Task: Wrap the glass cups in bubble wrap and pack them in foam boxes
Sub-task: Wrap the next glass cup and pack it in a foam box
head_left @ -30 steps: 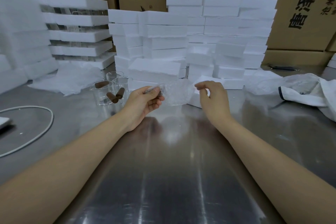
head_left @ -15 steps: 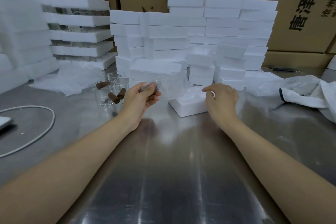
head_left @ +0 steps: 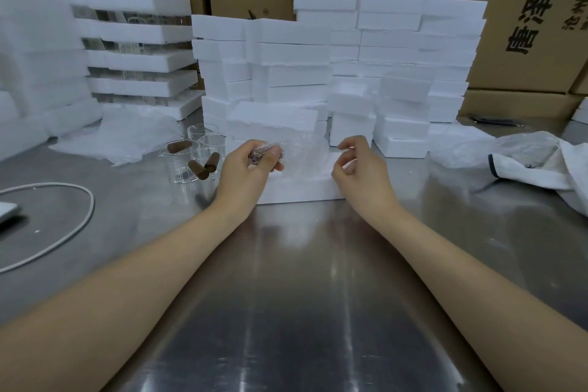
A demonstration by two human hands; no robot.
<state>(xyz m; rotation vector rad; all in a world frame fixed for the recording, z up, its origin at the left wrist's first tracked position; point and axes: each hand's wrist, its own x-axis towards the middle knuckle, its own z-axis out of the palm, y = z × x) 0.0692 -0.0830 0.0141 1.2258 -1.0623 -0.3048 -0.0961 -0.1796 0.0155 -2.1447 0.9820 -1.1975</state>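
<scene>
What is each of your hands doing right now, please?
Left hand: grips the bubble-wrapped cup.
Right hand: open, fingers loosely curled, holding nothing, by the foam box.

glass cups [head_left: 194, 157] left of foam box [head_left: 299, 189]; foam stacks [head_left: 337, 67] behind.
</scene>
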